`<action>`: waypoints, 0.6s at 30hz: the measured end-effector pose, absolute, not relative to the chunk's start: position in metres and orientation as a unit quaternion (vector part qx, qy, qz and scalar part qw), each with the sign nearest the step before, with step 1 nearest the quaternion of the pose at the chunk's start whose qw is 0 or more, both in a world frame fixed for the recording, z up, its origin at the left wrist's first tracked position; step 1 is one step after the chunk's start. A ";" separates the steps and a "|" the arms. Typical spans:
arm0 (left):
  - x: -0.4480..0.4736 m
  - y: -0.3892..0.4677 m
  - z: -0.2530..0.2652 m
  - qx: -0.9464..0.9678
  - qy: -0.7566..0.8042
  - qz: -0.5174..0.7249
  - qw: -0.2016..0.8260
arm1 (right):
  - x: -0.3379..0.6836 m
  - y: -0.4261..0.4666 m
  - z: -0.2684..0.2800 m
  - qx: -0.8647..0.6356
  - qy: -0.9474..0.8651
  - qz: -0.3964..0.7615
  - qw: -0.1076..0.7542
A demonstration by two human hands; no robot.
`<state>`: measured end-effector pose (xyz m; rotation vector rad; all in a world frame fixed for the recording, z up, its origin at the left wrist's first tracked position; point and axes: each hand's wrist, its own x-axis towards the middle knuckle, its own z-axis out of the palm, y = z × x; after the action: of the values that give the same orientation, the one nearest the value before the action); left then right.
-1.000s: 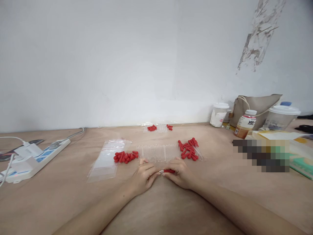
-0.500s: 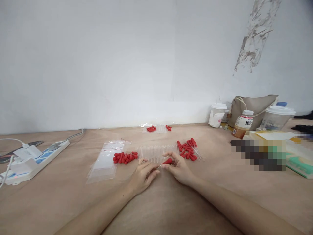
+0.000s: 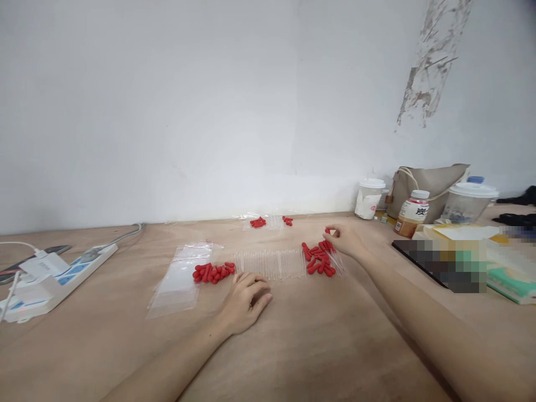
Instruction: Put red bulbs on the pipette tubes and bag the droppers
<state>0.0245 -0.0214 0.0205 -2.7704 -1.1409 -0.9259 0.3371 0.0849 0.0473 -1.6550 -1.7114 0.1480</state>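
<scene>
My right hand [image 3: 343,240] pinches the red rubber bulb of a glass dropper [image 3: 327,231] above the right-hand group; its thin tube is hard to make out. Below lie several droppers with red bulbs, their glass tubes [image 3: 337,264] pointing toward me, beside loose red rubber bulbs [image 3: 319,260]. My left hand [image 3: 247,301] rests on the table with loosely curved fingers and holds nothing. Just beyond its fingertips stretches a row of clear glass tubes [image 3: 272,263]. Left of that row sits another heap of red bulbs [image 3: 211,272], partly over clear zip bags [image 3: 178,282].
A packed clear bag with red bulbs [image 3: 258,222] lies by the wall. On the left is a power strip [image 3: 62,282] with plugs and cables. Over on the right stand a lidded cup [image 3: 368,200], a bottle [image 3: 412,214], a grey bag [image 3: 433,187], a large tub [image 3: 471,204] and a tissue pack [image 3: 513,282].
My right hand has moved away from my left, up and right to the red-bulb droppers, carrying the dropper. My left hand has let go of its tube and stays in place.
</scene>
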 end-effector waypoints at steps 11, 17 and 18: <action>0.024 -0.021 0.020 -0.884 -0.360 -0.298 -0.001 | 0.330 0.087 0.025 -0.691 -0.652 0.004 0.311; 0.024 -0.021 0.022 -0.884 -0.365 -0.292 -0.009 | 0.330 0.079 0.036 -0.652 -0.675 0.026 0.344; 0.024 -0.021 0.021 -0.884 -0.366 -0.290 -0.011 | 0.330 0.076 0.038 -0.641 -0.689 0.032 0.336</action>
<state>0.0243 -0.0213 0.0214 -2.7976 -1.1591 -0.9174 0.3295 0.0763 0.0376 -1.6711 -1.7973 0.0842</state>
